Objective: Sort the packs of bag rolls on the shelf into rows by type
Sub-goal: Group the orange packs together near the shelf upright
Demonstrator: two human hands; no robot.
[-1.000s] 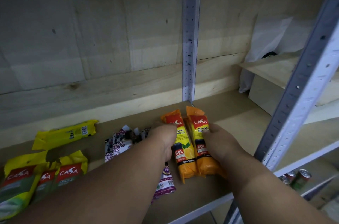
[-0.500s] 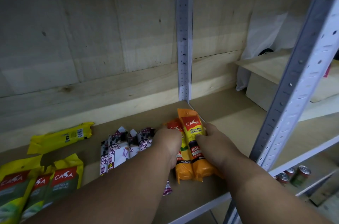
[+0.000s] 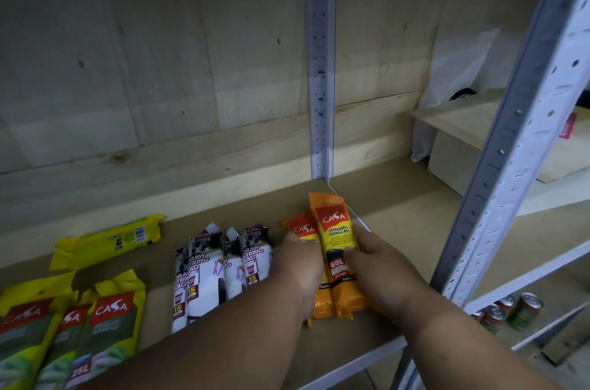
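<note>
Two orange CASA 60L packs lie side by side near the shelf's right end. My right hand (image 3: 380,268) grips the right orange pack (image 3: 335,230), which partly overlaps the left one. My left hand (image 3: 300,268) covers and grips the left orange pack (image 3: 301,228). To their left lie several white draw-string bag packs (image 3: 220,268) in a row. Three yellow-green CASA 25L packs (image 3: 105,325) lie at the front left, and one more yellow pack (image 3: 108,241) lies flat behind them, back side up.
The wooden shelf board (image 3: 261,201) has bare room behind the packs. A grey perforated upright (image 3: 321,86) stands at the back, another upright (image 3: 510,150) at the front right. Drink cans (image 3: 510,313) stand on the lower shelf to the right.
Both hands pushed the two orange packs together; the right pack slid forward and now partly overlaps the left one. The view has shifted a little to the right.
</note>
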